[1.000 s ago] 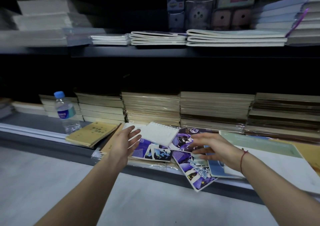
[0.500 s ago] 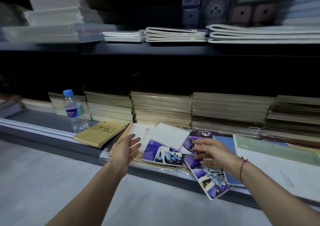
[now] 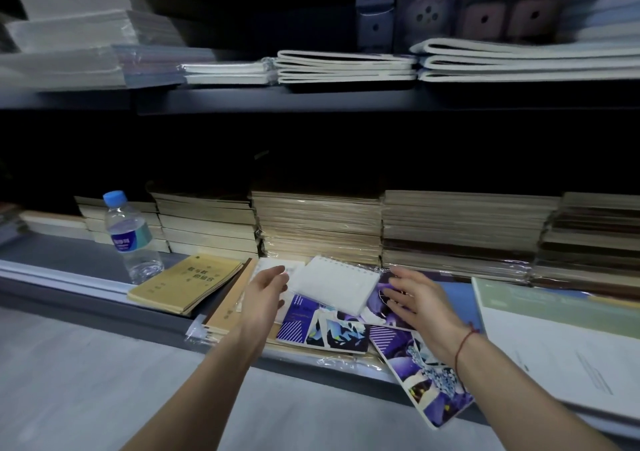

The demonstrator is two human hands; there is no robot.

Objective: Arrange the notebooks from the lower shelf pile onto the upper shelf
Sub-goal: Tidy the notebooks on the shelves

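- Two hands are reaching over the lower shelf (image 3: 104, 288) in the head view, both with fingers straight and loose, gripping nothing.
- The left hand (image 3: 265, 294) is hovering palm-inward just beside the left edge of a white spiral notebook (image 3: 337, 286).
- The right hand (image 3: 420, 300) is lying flat with spread fingers on a purple-patterned notebook (image 3: 381, 298), just right of the white one; a red string (image 3: 464, 341) is circling its wrist.
- The white spiral notebook is lying tilted on top of the loose pile, overlapping a purple and white notebook (image 3: 322, 326).
- Another purple notebook (image 3: 426, 381) is hanging partly over the shelf's front edge.
- A yellow notebook (image 3: 187, 282) is lying left of the pile, near a water bottle (image 3: 130, 239) standing upright.
- Tan stacks (image 3: 318, 225) are lining the back of the lower shelf.
- The upper shelf (image 3: 311, 100) is carrying flat white notebooks (image 3: 346, 66) and wrapped paper stacks (image 3: 79, 28).
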